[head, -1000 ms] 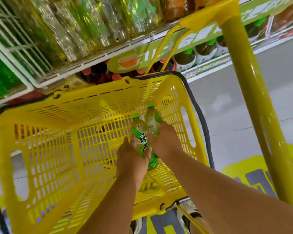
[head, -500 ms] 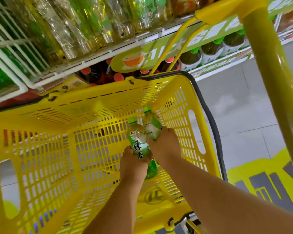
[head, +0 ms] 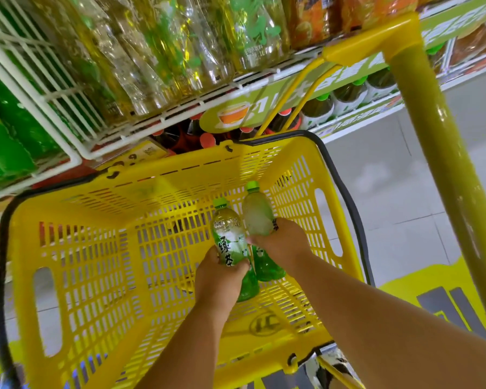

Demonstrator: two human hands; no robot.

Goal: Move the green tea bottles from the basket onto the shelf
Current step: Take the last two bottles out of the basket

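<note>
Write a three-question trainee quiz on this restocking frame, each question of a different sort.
1. True or false: each hand grips one bottle.
2. What colour are the caps on the two held bottles? A red, B green, C white.
3. Fill in: both held bottles are inside the yellow ____.

Key
1. True: the left hand grips the left bottle, and the right hand grips the right bottle.
2. B.
3. basket.

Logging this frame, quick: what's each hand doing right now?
Left hand: grips a green tea bottle over the basket.
Right hand: grips a second bottle.
</note>
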